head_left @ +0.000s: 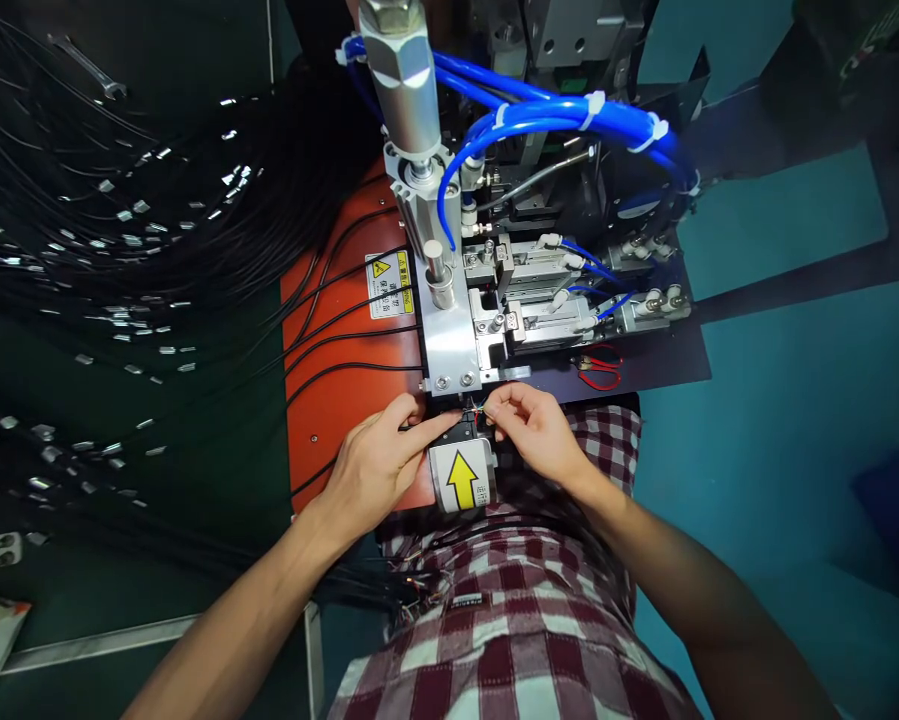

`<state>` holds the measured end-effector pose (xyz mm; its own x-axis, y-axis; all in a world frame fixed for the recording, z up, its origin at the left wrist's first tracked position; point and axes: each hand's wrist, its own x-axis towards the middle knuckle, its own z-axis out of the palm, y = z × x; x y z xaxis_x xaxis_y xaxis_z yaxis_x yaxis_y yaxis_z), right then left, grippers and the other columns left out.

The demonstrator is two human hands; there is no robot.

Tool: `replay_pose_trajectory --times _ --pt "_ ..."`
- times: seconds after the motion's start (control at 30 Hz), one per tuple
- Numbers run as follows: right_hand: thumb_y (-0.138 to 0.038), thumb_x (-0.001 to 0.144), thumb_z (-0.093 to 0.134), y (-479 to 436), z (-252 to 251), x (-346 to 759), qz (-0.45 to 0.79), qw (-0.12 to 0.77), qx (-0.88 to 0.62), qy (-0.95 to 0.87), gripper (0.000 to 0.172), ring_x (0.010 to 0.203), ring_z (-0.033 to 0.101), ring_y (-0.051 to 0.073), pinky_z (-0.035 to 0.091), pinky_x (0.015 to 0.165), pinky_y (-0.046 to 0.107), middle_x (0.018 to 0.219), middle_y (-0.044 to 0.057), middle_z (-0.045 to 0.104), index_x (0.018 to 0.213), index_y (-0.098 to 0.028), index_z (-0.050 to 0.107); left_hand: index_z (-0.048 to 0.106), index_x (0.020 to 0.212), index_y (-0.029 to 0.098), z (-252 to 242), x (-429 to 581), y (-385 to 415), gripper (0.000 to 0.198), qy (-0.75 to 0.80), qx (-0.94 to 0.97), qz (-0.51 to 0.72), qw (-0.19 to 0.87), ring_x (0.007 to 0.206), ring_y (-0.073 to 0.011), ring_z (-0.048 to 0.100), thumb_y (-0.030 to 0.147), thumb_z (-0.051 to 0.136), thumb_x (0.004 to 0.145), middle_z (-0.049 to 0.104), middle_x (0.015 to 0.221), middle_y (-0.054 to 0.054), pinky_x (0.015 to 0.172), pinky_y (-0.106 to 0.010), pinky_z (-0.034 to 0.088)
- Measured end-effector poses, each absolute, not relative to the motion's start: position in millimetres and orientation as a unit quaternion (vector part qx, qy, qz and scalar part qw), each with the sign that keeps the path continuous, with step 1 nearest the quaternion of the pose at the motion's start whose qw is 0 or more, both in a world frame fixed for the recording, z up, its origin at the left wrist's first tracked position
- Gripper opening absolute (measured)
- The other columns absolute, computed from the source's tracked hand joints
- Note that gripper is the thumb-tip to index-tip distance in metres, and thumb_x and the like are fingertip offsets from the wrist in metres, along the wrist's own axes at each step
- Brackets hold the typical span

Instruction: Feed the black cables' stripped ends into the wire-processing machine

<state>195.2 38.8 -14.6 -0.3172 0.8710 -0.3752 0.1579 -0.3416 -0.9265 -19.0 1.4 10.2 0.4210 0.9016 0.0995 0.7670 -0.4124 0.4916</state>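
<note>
My right hand (531,430) pinches thin coloured wires (478,407) between thumb and fingertips at the front of the machine (449,335). From the other side my left hand (381,455) reaches in, its index finger stretched out to a small black fixture (460,432) beside those wires. Thumb and index finger of that hand stand apart, and its other fingers are curled and partly hidden. Just below the fixture is a white label with a yellow arrow (462,480). The wires are too small to tell one by one.
Several black cables (351,365) cross the orange base plate (321,420) into the machine. A large bundle of black cables (194,230) lies at left, near a wrench (89,65). Red-handled cutters (600,368) lie at right. Blue air tubes (554,108) arch above the cylinders.
</note>
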Motion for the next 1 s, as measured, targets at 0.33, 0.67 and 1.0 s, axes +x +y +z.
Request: replay_pose_trajectory --times 0.33,0.67,1.0 --pt "-0.032 0.088 0.056 35.3 -16.9 195.6 0.598 0.279 -0.516 -0.546 0.016 0.06 0.057 0.012 0.046 0.056 0.024 0.071 0.001 0.06 0.079 -0.018 0.058 0.067 0.115 0.018 8.4 -17.7 0.2 0.035 0.509 0.819 0.19 0.187 0.071 -0.0118 0.052 0.013 0.041 0.093 0.047 0.082 -0.003 0.059 -0.021 0.044" --pt "-0.029 0.087 0.056 37.2 -16.3 194.3 0.596 0.276 -0.52 -0.546 0.014 0.056 0.057 0.011 0.045 0.054 0.023 0.067 0.0 0.059 0.079 -0.017 0.059 0.067 0.115 0.018 7.7 -18.4 -0.3 0.034 0.508 0.821 0.189 0.181 0.073 -0.0122 0.052 0.012 0.042 0.092 0.048 0.084 -0.004 0.06 -0.021 0.045" --pt "-0.03 0.087 0.055 36.7 -15.9 195.4 0.569 0.261 -0.535 -0.567 0.015 0.058 0.054 0.012 0.043 0.053 0.024 0.066 0.0 0.058 0.08 -0.018 0.059 0.067 0.114 0.019 5.6 -18.0 1.8 0.035 0.492 0.841 0.184 0.127 0.072 -0.0133 0.05 0.014 0.04 0.094 0.047 0.083 -0.004 0.057 -0.022 0.042"
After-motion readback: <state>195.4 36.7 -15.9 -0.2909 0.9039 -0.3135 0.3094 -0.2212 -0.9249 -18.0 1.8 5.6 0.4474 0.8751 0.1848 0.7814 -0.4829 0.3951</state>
